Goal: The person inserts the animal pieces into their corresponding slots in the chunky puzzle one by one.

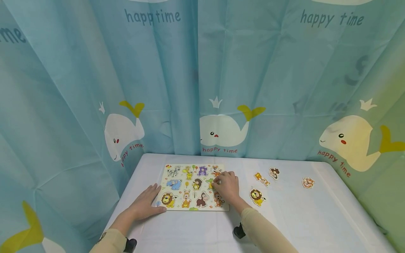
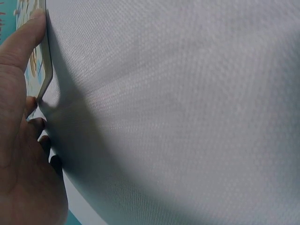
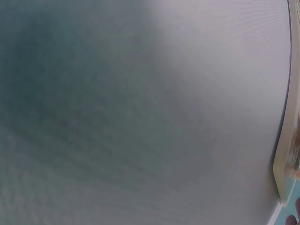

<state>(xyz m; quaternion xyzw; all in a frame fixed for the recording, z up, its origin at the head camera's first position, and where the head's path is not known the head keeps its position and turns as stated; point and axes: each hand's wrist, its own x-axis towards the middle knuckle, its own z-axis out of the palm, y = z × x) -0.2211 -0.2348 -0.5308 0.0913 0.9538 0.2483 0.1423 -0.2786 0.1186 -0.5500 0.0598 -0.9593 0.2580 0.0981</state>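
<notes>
Fitting: right hand (image 1: 226,187), fingers curled, seems to be seating a small piece on the puzzle board (image 1: 193,188), mid-right; whether it pinches one I cannot tell.
Bracing: left hand (image 1: 146,203) lies flat on the desk (image 1: 310,218), thumb at the board's edge.
Next: likely a loose lion piece (image 1: 257,196).
Hidden: both wrist views show mostly cloth.
</notes>
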